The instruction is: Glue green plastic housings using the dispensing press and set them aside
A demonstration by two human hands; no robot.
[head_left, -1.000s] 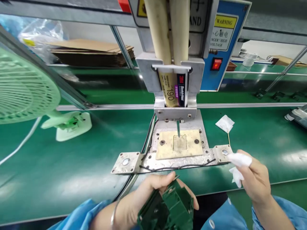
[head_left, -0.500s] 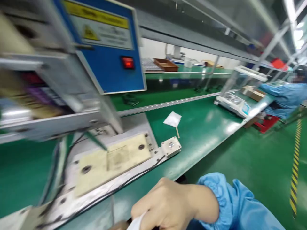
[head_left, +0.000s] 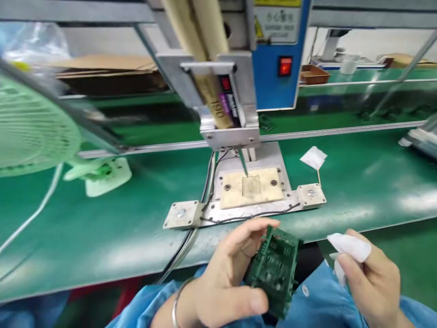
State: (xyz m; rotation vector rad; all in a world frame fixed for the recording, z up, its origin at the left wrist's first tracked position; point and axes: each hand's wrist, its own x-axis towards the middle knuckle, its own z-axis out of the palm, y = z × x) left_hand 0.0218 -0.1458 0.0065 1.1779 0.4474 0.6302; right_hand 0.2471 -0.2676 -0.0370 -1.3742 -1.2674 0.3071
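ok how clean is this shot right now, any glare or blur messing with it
Head view: pale glare on the green bench, toward its front edge and at the right; head view: print on the warning label is smeared, and the fan looks soft; head view: the left hand and the green part look clearer, though fine detail inside the part is hard to make out.

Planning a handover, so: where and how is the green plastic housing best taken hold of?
Probably by the long right edge of the green plastic housing, coming from the right: the left hand wraps its left side, leaving that edge free. I'd keep off the recessed face, which is turned toward the head view.
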